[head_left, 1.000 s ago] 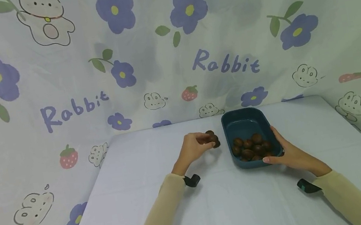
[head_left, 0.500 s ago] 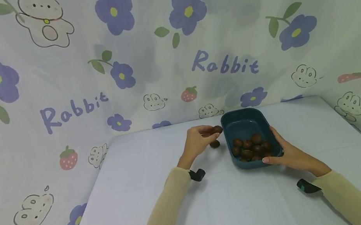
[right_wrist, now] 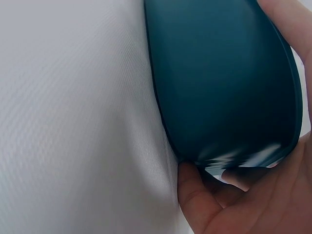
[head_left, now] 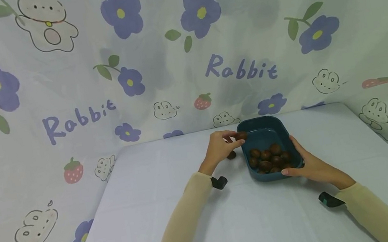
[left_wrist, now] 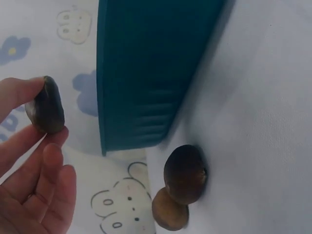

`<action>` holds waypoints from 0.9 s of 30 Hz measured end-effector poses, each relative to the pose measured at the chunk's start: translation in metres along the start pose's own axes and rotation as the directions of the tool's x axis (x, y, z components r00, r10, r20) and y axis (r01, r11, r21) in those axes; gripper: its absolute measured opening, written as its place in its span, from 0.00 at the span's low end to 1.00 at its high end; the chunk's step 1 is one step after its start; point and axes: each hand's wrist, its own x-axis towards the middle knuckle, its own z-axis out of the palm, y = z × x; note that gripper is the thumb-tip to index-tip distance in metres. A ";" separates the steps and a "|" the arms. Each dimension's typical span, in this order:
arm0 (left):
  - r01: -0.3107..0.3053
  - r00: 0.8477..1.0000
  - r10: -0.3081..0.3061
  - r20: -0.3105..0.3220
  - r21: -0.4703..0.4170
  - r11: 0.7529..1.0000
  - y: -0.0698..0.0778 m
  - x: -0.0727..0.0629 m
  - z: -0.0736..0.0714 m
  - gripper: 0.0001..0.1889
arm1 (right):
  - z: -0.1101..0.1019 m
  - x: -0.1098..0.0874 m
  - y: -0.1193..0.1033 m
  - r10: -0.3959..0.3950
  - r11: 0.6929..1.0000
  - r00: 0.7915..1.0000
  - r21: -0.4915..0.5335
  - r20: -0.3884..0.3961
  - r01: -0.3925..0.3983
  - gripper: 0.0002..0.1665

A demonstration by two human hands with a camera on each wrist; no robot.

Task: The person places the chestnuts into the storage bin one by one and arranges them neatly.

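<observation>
My left hand (head_left: pixel 221 146) pinches a brown chestnut (left_wrist: pixel 46 107) between thumb and fingertips. In the head view this chestnut overlaps the left rim of a dark teal rectangular box (head_left: pixel 263 122). Several chestnuts (head_left: pixel 266 165) lie gathered in the near half of the box. Two more chestnuts (left_wrist: pixel 185 174) rest on the table just left of it, close together; in the head view they are partly hidden behind my left hand. My right hand (head_left: pixel 313 165) holds the box at its near right corner, thumb over the near rim and fingers along the outer side wall.
A white cloth covers the table (head_left: pixel 196 230). Behind it hangs a curtain (head_left: pixel 166 66) printed with rabbits and purple flowers, meeting the table's far edge close behind the box. Black wrist-worn devices (head_left: pixel 220 183) sit on both wrists.
My left hand has picked a chestnut up from the small group on the table and carried it right to the box's left rim. My right hand and the box have stayed put.
</observation>
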 end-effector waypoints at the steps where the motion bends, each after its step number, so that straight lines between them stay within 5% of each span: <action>1: -0.003 1.000 0.002 0.003 0.006 1.000 0.000 0.001 0.001 0.20 | 0.000 0.000 0.000 -0.001 1.000 1.000 0.002 -0.001 0.001 0.75; 27: 0.018 0.992 -0.049 0.113 0.258 0.966 0.002 0.021 0.038 0.19 | 0.001 0.001 0.003 -0.009 1.000 1.000 -0.005 -0.010 0.009 0.75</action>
